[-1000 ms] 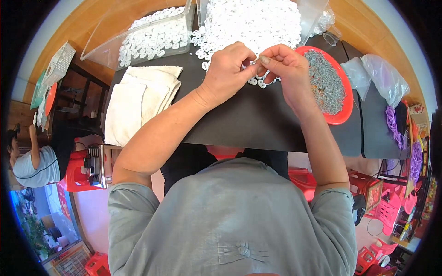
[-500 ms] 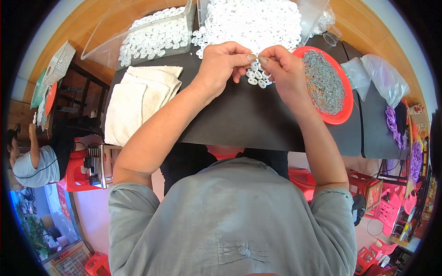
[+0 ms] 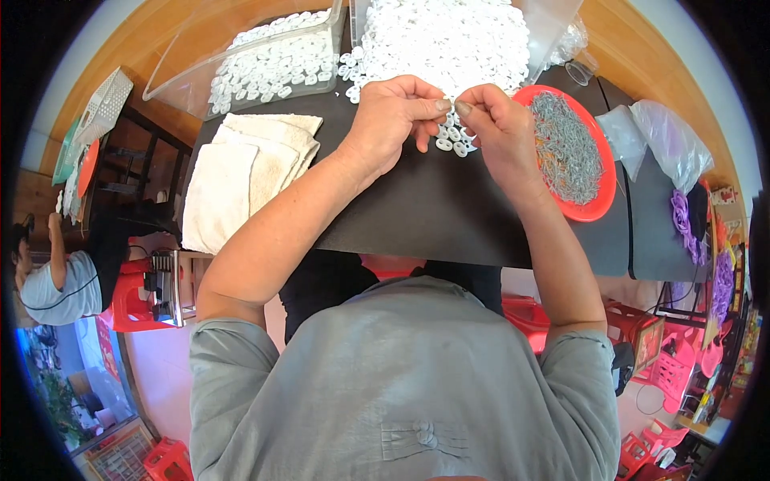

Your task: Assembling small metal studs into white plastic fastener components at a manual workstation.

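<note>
Your left hand (image 3: pixel 393 112) and right hand (image 3: pixel 504 128) met over the dark table (image 3: pixel 425 204), tips facing each other with hardly any gap. On each, thumb and forefinger were drawn close together in a fine pinch; whatever lay between them was too small to make out, so I cannot tell whether either had hold of a piece. Just beside the grip, on your body's side and between your hands, lay a few loose white oval pieces (image 3: pixel 459 149) with holes through them. Right beyond your fingertips rose a big white heap (image 3: pixel 445 40) of such pieces, overexposed in places. Near your right wrist, to the right of the grip, sat a red tray (image 3: pixel 607 188) filled with thin grey metal bits (image 3: pixel 571 144). Left of the grip, past your left forearm, folded cream cloths (image 3: pixel 220 188) lay overlapping. Farther out, beyond and left, a clear bin (image 3: pixel 327 60) held more white pieces. Well right, past the tray, were clear plastic bags (image 3: pixel 674 140); purple strips (image 3: pixel 683 228) hung nearby. Farthest left, another person (image 3: pixel 64 284) sat with one arm raised.
</note>
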{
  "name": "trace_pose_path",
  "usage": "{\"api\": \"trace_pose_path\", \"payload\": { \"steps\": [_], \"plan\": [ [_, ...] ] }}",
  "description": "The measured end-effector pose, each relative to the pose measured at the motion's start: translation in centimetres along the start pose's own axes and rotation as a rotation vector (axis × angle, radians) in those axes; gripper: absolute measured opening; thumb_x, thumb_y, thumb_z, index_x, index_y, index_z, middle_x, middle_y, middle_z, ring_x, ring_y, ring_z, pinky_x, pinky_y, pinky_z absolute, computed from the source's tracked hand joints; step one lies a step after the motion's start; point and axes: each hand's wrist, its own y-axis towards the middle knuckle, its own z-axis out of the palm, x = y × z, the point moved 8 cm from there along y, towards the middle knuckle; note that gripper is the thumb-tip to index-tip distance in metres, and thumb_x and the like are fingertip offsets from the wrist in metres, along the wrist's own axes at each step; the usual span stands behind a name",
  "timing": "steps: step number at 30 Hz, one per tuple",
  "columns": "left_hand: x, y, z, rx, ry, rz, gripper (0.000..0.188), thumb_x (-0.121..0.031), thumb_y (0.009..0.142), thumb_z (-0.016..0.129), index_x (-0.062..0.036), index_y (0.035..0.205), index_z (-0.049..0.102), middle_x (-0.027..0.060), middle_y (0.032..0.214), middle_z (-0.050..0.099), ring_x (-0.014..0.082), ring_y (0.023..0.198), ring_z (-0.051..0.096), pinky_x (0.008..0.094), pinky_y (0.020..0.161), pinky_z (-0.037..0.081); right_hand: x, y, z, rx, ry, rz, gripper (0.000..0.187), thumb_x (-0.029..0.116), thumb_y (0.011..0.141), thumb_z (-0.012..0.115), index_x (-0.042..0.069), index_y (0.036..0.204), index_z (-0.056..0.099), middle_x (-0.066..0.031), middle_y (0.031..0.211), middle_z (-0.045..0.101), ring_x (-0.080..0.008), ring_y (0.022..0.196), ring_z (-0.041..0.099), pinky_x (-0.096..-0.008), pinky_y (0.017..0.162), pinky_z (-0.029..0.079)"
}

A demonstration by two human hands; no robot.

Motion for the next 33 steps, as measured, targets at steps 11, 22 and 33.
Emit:
{"api": "trace_pose_path", "payload": {
  "steps": [11,22,33],
  "plan": [
    [-0.2,-0.3,0.1,-0.015,-0.014,0.002,0.007,-0.006,0.088,0.065,0.0005,0.088,0.063,0.0061,0.074,0.063,0.0106,0.060,0.058,0.0233,0.049,0.045,0.2,-0.1,0.0,-0.035,0.016,-0.027,0.009,0.011,0.091,0.061,0.002,0.089,0.062,0.0026,0.068,0.057,-0.0035,0.062,0.051,-0.0196,0.052,0.041],
    [-0.8,-0.8,0.5,0.010,0.029,0.039,0.009,-0.006,0.088,0.064,0.0014,0.084,0.061,0.0070,0.072,0.063,0.0121,0.057,0.056,0.0235,0.047,0.042,1.8,-0.9,0.5,-0.052,-0.138,-0.189,0.009,0.009,0.091,0.060,0.001,0.089,0.061,0.0016,0.068,0.058,-0.0041,0.060,0.051,-0.0209,0.053,0.044],
    [-0.1,-0.2,-0.4,-0.047,-0.081,-0.019,0.008,-0.005,0.089,0.063,0.0026,0.087,0.062,0.0098,0.073,0.064,0.0143,0.058,0.059,0.0260,0.049,0.045,2.4,-0.5,0.5,-0.119,-0.207,-0.289,0.006,0.003,0.089,0.061,0.001,0.094,0.062,-0.0047,0.074,0.063,-0.0119,0.064,0.058,-0.0264,0.058,0.047]
  ]
}}
